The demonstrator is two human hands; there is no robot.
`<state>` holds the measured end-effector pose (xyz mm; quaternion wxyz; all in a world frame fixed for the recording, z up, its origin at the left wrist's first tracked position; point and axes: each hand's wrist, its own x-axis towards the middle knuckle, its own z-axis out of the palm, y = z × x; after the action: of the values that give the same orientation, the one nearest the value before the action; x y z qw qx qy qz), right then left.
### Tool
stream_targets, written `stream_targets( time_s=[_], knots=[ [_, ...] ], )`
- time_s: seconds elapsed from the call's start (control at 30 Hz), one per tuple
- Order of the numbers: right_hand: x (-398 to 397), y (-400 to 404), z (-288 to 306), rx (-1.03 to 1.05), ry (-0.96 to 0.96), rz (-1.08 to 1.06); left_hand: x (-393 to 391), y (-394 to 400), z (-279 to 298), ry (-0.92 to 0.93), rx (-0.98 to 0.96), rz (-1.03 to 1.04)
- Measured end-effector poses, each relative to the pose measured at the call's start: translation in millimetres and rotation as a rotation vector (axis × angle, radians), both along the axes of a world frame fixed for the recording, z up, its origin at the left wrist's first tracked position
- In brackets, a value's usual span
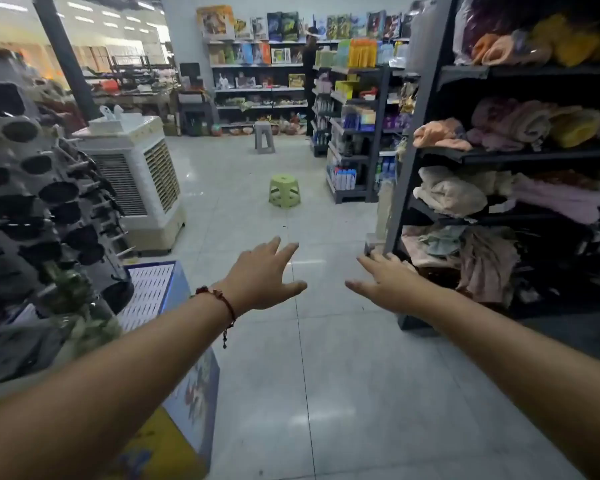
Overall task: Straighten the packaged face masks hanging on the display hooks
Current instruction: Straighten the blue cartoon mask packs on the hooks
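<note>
Both hands out over the aisle floor (326, 358), holding nothing: left hand (260, 277) and right hand (388, 282) each with grip spread. Packaged masks (49, 209) hang on the left rack, too many to count. Two stools: green stool (284, 190), grey stool (264, 136).

Left hand (262, 277), right hand (390, 284) outstretched, empty, over floor (343, 375)

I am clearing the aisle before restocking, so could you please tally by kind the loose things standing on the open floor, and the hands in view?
Green stool: 1
Grey stool: 1
Air cooler: 1
Hands, left hand and right hand, both open and holding nothing: 2
Total: 5
</note>
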<state>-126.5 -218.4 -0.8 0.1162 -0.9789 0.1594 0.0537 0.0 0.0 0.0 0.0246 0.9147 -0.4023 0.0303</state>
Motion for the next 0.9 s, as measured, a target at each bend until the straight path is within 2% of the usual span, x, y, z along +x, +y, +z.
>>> stream_targets(
  time_s=[0.2,0.4,0.7,0.9],
  knots=[
    [64.3,-16.1,-37.5,0.014,0.076,0.012,62.8,-12.6,-41.1,0.090,0.044,0.049],
    [172.4,-47.3,-71.0,0.012,0.105,0.036,169.3,-43.3,-78.4,0.142,0.062,0.064],
    [329.1,-115.4,-99.5,0.115,0.078,-0.096,349.6,-106.5,-89.9,0.327,0.061,0.073],
    [401.7,-171.3,-100.5,0.123,0.045,-0.152,433.1,-165.4,-88.0,0.288,0.079,0.033]
  ],
)
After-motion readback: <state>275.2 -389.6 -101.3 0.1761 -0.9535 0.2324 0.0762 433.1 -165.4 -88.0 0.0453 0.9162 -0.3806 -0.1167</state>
